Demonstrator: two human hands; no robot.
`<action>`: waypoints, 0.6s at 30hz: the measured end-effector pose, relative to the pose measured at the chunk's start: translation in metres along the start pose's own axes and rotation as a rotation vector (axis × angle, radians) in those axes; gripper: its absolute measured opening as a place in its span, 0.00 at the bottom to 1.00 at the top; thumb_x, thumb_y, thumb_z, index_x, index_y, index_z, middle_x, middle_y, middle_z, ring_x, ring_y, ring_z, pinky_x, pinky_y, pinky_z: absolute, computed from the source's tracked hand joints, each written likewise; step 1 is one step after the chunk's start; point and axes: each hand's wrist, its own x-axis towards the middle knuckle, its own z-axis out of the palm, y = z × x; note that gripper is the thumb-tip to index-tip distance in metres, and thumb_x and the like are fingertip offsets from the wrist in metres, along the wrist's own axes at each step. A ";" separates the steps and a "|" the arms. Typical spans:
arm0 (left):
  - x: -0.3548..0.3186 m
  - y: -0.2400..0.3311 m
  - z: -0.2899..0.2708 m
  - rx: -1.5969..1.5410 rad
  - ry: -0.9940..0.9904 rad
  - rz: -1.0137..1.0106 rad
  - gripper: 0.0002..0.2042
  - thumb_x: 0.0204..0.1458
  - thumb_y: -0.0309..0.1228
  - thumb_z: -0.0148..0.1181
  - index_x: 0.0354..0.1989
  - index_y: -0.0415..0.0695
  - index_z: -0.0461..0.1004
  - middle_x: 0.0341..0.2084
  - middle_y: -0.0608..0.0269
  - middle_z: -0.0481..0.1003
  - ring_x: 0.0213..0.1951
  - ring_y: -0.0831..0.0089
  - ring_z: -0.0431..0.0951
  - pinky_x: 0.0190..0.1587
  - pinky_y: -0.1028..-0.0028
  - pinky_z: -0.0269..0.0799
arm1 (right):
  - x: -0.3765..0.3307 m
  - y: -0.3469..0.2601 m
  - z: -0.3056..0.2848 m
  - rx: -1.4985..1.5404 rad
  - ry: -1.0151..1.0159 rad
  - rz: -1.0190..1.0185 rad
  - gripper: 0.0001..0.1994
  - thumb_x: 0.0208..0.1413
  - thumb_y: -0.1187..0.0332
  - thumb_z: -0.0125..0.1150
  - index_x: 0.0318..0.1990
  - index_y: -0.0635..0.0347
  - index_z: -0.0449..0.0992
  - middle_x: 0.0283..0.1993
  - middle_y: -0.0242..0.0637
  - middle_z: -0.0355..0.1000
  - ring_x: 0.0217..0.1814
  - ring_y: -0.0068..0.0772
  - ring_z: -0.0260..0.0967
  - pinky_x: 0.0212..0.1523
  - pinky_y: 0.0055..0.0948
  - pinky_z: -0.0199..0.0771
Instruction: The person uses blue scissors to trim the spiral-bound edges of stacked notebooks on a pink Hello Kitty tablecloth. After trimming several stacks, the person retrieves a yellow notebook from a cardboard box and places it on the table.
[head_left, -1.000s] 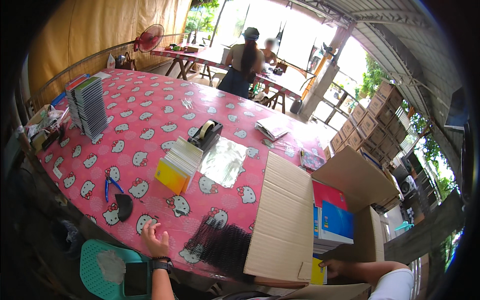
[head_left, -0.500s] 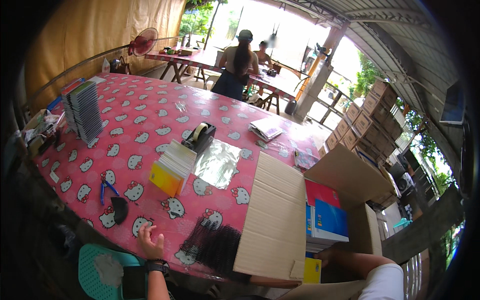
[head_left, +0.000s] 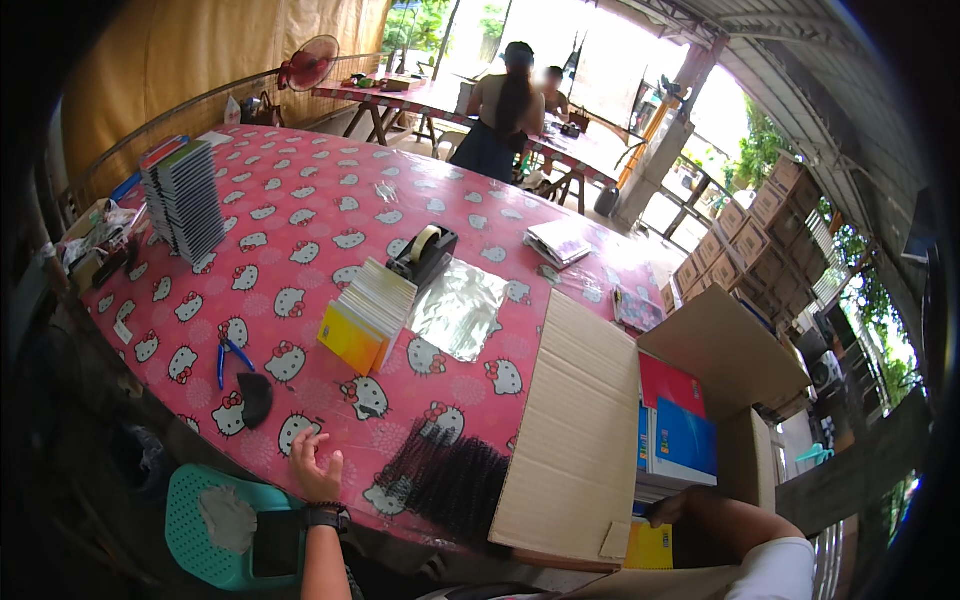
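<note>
My left hand (head_left: 316,470) is open at the table's near edge, palm partly up, fingers loosely bent and nothing in them. A dark band circles its wrist. My right hand (head_left: 683,506) reaches into an open cardboard box (head_left: 575,440), beside a pile of notebooks with blue (head_left: 686,438) and red (head_left: 672,388) covers. Just under that hand lies a yellow notebook (head_left: 650,546). Its fingertips are mostly hidden, so its grip does not show. Left of the box flap are black spiral binding coils (head_left: 450,485).
On the pink table (head_left: 300,225) stand a yellow-covered notebook stack (head_left: 368,315), a tape dispenser (head_left: 425,255), a silvery sheet (head_left: 460,310), blue-handled pliers (head_left: 234,358), a black curved piece (head_left: 256,400) and a tall spiral-bound stack (head_left: 185,205). A teal stool (head_left: 195,540) sits below. People work beyond.
The whole view has shifted, so the table and box sit farther right in the picture. My right hand shows a little more beside the notebooks. The left hand stays open by the table edge.
</note>
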 end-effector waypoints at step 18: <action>0.002 -0.002 -0.004 0.123 -0.026 0.036 0.16 0.37 0.36 0.57 0.37 0.43 0.72 0.39 0.57 0.72 0.45 0.59 0.70 0.54 0.60 0.56 | -0.002 -0.030 0.011 -0.092 -0.222 0.138 0.35 0.39 0.71 0.68 0.59 0.63 0.62 0.58 0.45 0.66 0.59 0.41 0.63 0.59 0.39 0.59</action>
